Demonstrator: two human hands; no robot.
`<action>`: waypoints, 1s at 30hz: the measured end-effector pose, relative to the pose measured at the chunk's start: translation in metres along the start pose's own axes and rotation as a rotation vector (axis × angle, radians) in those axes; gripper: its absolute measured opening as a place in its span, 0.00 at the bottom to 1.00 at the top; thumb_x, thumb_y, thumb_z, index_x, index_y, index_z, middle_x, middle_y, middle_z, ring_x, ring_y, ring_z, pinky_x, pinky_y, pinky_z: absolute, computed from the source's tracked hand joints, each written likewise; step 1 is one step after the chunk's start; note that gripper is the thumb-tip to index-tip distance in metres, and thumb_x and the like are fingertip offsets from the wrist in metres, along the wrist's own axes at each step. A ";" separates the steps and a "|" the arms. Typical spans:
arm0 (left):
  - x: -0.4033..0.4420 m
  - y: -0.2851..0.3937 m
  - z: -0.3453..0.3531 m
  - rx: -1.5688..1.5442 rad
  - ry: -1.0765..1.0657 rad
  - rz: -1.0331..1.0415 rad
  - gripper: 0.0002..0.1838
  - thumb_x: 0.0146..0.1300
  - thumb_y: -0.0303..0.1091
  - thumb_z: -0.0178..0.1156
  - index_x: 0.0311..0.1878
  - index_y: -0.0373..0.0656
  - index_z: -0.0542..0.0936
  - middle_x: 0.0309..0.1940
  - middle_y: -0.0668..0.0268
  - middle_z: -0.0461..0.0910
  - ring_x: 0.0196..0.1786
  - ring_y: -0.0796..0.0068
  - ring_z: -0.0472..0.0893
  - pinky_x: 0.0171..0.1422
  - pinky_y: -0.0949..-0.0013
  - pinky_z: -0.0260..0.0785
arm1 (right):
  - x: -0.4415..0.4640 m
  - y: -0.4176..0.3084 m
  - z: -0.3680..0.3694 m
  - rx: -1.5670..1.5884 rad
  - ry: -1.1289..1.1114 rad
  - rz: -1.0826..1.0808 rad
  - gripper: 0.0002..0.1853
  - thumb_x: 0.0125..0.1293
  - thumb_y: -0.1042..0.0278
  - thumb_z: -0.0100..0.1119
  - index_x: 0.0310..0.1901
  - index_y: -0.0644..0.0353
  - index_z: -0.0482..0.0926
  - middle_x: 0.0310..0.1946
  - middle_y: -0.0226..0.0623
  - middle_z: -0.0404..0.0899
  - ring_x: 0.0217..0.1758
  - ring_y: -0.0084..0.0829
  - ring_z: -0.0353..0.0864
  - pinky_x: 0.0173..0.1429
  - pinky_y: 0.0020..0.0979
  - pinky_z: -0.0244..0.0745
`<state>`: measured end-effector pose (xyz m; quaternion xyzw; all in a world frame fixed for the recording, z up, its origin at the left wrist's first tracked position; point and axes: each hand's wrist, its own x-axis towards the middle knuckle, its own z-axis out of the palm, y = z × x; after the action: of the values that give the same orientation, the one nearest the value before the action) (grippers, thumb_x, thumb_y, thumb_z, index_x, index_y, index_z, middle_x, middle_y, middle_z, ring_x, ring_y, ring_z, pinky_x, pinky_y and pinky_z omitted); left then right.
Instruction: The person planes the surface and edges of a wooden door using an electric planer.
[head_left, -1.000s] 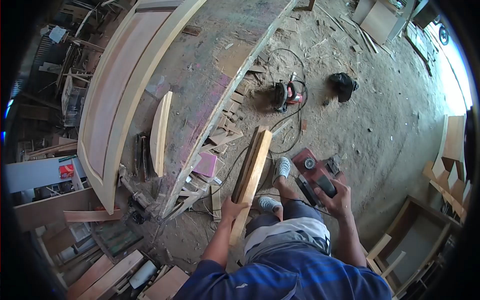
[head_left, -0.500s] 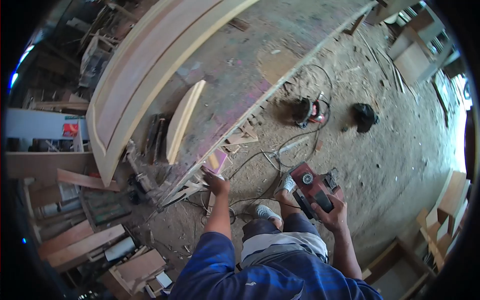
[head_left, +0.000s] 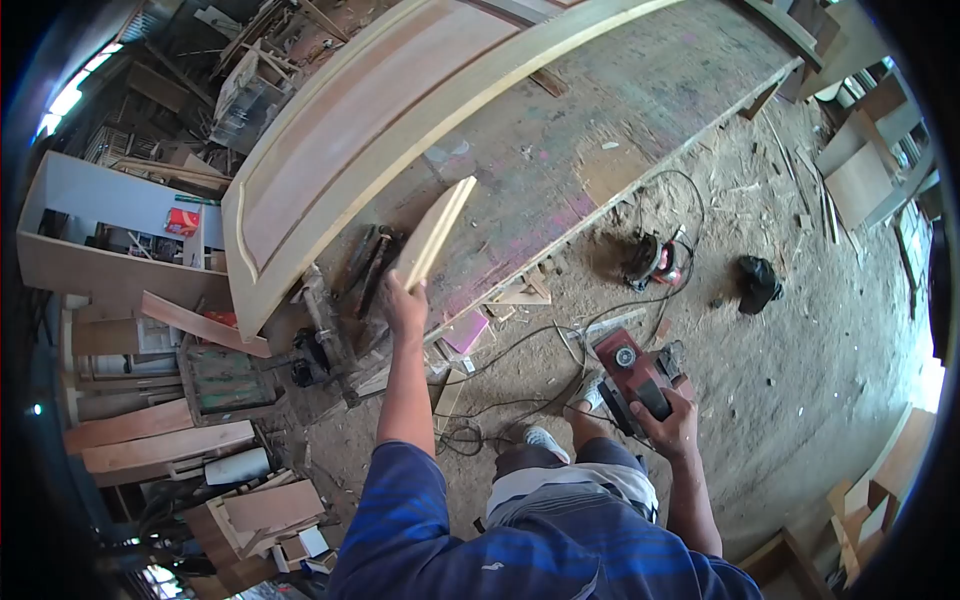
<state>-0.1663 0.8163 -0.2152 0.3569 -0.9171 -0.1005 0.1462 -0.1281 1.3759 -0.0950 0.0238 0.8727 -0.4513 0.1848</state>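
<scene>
Left hand: As a worker in a blue shirt stands beside a worn, pink-stained wooden workbench (head_left: 570,150), the left hand (head_left: 406,308) curls around the lower end of a pale, curved wooden piece (head_left: 437,235), fingers mostly closed.
Curved piece: Over the workbench top, near its left corner and front edge, the far end pointing away from the worker; whether any of it rests on the surface cannot be told.
Right hand: Beyond the front edge, over the dirt floor, the right hand (head_left: 675,425) wraps around the black grip of a boxy dark-red power tool (head_left: 643,372), fingers bent around the handle.
Back edge: A long, pinkish wooden panel with a pale frame (head_left: 350,130) lies along it, its upper end cut off by the picture's top.
Floor: A red-and-black power saw (head_left: 655,262) sits near a crumpled black object (head_left: 758,285), hard to identify.
Hidden: The right fingertips and the held tool's underside; dark bars (head_left: 368,265) beside the curved piece are indistinct.
</scene>
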 end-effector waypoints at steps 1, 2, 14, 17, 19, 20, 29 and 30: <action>-0.007 0.009 -0.011 -0.046 -0.033 0.005 0.37 0.70 0.50 0.77 0.72 0.38 0.75 0.62 0.43 0.84 0.68 0.35 0.82 0.74 0.38 0.72 | 0.001 0.000 0.000 -0.001 0.011 -0.007 0.24 0.61 0.50 0.84 0.44 0.67 0.92 0.24 0.45 0.87 0.27 0.36 0.89 0.38 0.39 0.83; -0.026 0.019 -0.022 -0.092 -0.069 0.008 0.36 0.70 0.49 0.77 0.72 0.38 0.75 0.62 0.42 0.84 0.67 0.35 0.82 0.72 0.39 0.74 | 0.001 0.000 -0.001 -0.003 0.018 -0.011 0.24 0.62 0.51 0.84 0.44 0.67 0.92 0.25 0.45 0.87 0.27 0.36 0.89 0.38 0.39 0.83; -0.279 -0.081 0.000 -0.173 -0.968 -0.053 0.39 0.65 0.49 0.81 0.72 0.37 0.78 0.58 0.41 0.88 0.66 0.42 0.88 0.72 0.45 0.80 | -0.027 -0.011 0.000 -0.034 0.113 0.022 0.22 0.64 0.54 0.82 0.46 0.67 0.92 0.30 0.45 0.91 0.31 0.36 0.91 0.41 0.41 0.84; -0.260 -0.118 0.038 -0.185 -0.550 -0.376 0.44 0.65 0.53 0.80 0.73 0.31 0.76 0.60 0.38 0.88 0.65 0.40 0.88 0.73 0.44 0.79 | -0.042 -0.026 0.014 -0.077 0.126 0.010 0.24 0.64 0.52 0.81 0.48 0.68 0.93 0.29 0.42 0.90 0.32 0.31 0.87 0.43 0.39 0.83; -0.247 -0.144 0.064 0.125 -0.120 -0.024 0.51 0.66 0.58 0.78 0.76 0.24 0.72 0.62 0.32 0.86 0.67 0.38 0.87 0.75 0.44 0.79 | -0.054 -0.039 0.029 -0.099 0.117 0.025 0.24 0.64 0.52 0.81 0.48 0.68 0.93 0.29 0.42 0.90 0.32 0.31 0.87 0.43 0.39 0.83; -0.242 -0.145 0.062 0.129 -0.207 -0.121 0.53 0.68 0.64 0.74 0.76 0.21 0.73 0.65 0.28 0.84 0.71 0.38 0.85 0.79 0.44 0.76 | -0.060 -0.047 0.038 -0.111 0.109 0.029 0.24 0.64 0.52 0.81 0.48 0.68 0.93 0.30 0.42 0.90 0.33 0.31 0.87 0.43 0.39 0.83; -0.139 -0.152 -0.172 -0.779 -1.425 0.298 0.30 0.78 0.53 0.70 0.67 0.35 0.86 0.62 0.52 0.91 0.68 0.59 0.89 0.74 0.59 0.80 | -0.134 -0.116 0.186 -0.039 0.170 0.016 0.21 0.67 0.55 0.80 0.47 0.69 0.92 0.28 0.43 0.89 0.31 0.34 0.87 0.42 0.41 0.83; -0.112 -0.170 -0.197 -0.942 -1.433 0.314 0.28 0.81 0.50 0.69 0.71 0.36 0.84 0.64 0.54 0.90 0.67 0.63 0.88 0.73 0.60 0.80 | -0.143 -0.125 0.204 -0.031 0.161 0.048 0.21 0.67 0.55 0.80 0.47 0.69 0.92 0.28 0.43 0.89 0.31 0.33 0.87 0.42 0.41 0.82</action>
<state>0.0857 0.7541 -0.1019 -0.0204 -0.6898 -0.6483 -0.3216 0.0401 1.1574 -0.0550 0.0780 0.8908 -0.4299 0.1251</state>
